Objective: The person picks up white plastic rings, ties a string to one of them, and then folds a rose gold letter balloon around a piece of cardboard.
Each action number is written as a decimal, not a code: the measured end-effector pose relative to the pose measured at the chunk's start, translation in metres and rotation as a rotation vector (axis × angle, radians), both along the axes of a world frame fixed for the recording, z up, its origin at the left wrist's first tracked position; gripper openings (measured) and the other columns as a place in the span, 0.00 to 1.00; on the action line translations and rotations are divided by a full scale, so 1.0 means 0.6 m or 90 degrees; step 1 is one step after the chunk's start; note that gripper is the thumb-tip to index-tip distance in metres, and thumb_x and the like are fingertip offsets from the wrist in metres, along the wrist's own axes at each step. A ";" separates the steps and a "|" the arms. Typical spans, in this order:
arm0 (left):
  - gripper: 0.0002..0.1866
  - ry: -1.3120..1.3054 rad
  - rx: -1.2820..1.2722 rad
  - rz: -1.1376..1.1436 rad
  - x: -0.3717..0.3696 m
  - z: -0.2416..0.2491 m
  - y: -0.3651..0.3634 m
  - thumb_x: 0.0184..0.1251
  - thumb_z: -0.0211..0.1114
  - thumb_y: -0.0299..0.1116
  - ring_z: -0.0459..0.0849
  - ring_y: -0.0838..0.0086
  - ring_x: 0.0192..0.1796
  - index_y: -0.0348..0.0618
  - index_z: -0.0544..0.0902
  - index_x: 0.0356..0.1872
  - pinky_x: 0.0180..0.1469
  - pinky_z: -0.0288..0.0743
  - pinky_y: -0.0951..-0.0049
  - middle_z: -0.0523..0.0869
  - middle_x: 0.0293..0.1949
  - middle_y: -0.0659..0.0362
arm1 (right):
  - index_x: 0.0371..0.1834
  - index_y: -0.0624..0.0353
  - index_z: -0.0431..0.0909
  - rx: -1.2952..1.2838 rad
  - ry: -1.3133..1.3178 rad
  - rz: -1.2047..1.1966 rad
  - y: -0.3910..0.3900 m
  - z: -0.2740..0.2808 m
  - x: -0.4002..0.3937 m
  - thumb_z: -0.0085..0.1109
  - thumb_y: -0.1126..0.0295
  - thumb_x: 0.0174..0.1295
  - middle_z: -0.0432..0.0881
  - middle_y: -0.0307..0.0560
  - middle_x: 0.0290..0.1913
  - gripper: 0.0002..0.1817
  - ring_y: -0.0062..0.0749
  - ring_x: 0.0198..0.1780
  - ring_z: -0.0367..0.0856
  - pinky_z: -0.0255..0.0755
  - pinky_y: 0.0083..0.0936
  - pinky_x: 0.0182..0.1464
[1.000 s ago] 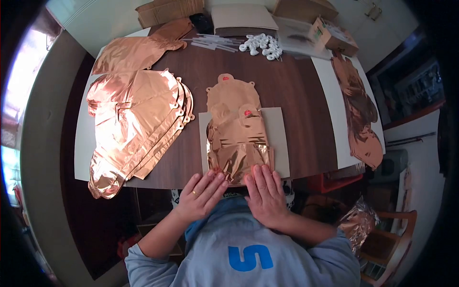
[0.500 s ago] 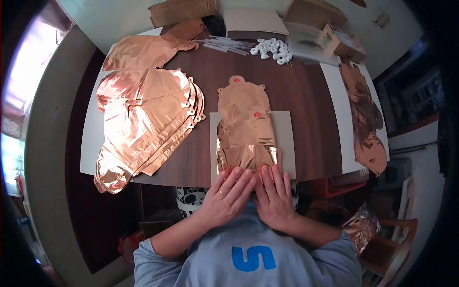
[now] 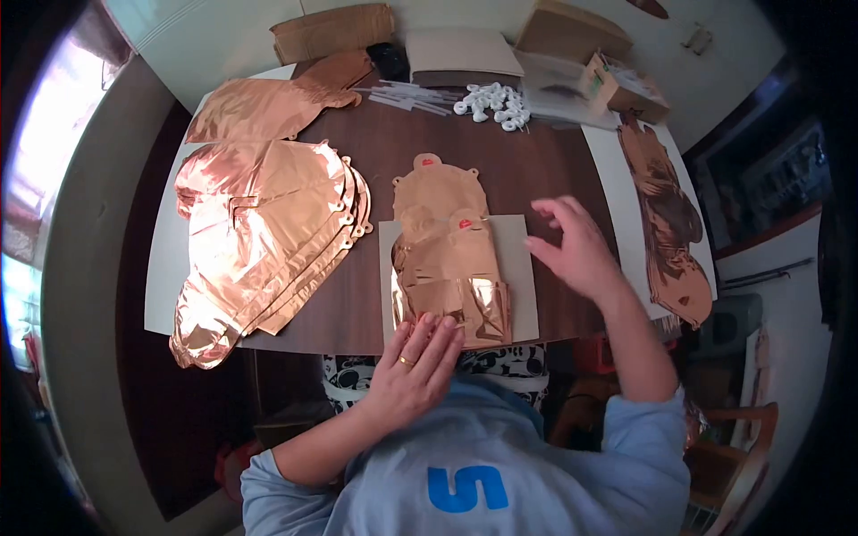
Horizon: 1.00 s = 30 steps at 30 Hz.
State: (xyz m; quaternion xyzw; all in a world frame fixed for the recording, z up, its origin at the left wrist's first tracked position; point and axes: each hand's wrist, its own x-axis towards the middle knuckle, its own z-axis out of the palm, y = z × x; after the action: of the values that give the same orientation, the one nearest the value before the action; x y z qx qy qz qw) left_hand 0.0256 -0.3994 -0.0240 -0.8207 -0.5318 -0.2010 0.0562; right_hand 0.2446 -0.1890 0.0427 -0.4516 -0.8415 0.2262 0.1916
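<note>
A shiny rose-gold foil balloon (image 3: 442,259), uninflated and folded, lies on a pale cardboard sheet (image 3: 517,268) in front of me. Two small red marks show on its tabs. My left hand (image 3: 416,362) rests flat on the near end of the foil, fingers stretched out, with a ring on one finger. Raised to the right of the cardboard, my right hand (image 3: 576,246) holds nothing, its thumb and fingers apart. A stack of flat foil balloons (image 3: 268,232) in the same colour lies on the left.
More foil pieces (image 3: 666,223) lie on a white sheet at the right. White ribbon rolls (image 3: 493,105), thin clear straws (image 3: 409,96), a closed cardboard box (image 3: 463,58) and a small open box (image 3: 626,89) line the back of the brown table (image 3: 563,179).
My right hand has lifted off the near end of the foil and moved up and to the right. My left hand stays on the foil. The view has shifted slightly.
</note>
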 end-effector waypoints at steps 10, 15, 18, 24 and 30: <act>0.32 0.057 -0.012 -0.027 0.007 -0.022 0.014 0.62 0.64 0.37 0.67 0.57 0.75 0.45 0.73 0.70 0.77 0.52 0.49 0.73 0.72 0.53 | 0.41 0.61 0.79 -0.189 -0.266 0.168 0.103 0.013 -0.056 0.77 0.62 0.48 0.80 0.47 0.40 0.22 0.34 0.43 0.80 0.74 0.30 0.44; 0.29 0.058 -0.007 -0.041 0.002 -0.024 0.014 0.65 0.60 0.35 0.67 0.58 0.75 0.44 0.74 0.69 0.77 0.52 0.49 0.73 0.72 0.52 | 0.42 0.62 0.81 -0.409 -0.112 0.180 0.112 0.013 -0.050 0.74 0.66 0.53 0.82 0.40 0.34 0.17 0.23 0.36 0.78 0.72 0.24 0.41; 0.28 0.053 0.007 -0.048 0.000 -0.027 0.016 0.66 0.59 0.34 0.67 0.58 0.76 0.44 0.75 0.68 0.78 0.52 0.49 0.73 0.72 0.53 | 0.44 0.63 0.81 -0.393 -0.052 0.175 0.114 0.010 -0.044 0.70 0.68 0.58 0.84 0.39 0.35 0.14 0.21 0.36 0.78 0.73 0.23 0.42; 0.28 0.031 -0.004 -0.046 0.002 -0.025 0.013 0.65 0.60 0.33 0.68 0.59 0.75 0.44 0.76 0.68 0.78 0.52 0.49 0.74 0.71 0.54 | 0.49 0.56 0.81 -0.263 0.234 -0.048 0.182 0.030 0.004 0.60 0.67 0.68 0.81 0.29 0.35 0.10 0.10 0.30 0.72 0.66 0.14 0.27; 0.28 -0.015 -0.005 -0.050 0.000 -0.018 0.012 0.63 0.62 0.32 0.69 0.57 0.74 0.45 0.77 0.66 0.77 0.55 0.49 0.76 0.69 0.55 | 0.49 0.54 0.81 -0.308 0.522 -0.098 0.217 0.072 0.076 0.62 0.66 0.68 0.83 0.29 0.36 0.09 0.12 0.32 0.78 0.69 0.12 0.29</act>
State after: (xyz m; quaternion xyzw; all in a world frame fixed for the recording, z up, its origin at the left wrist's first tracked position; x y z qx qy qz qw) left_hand 0.0257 -0.3920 -0.0349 -0.8387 -0.5005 -0.2109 0.0389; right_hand 0.2903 -0.0588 0.0859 -0.4175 -0.5843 0.5599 0.4132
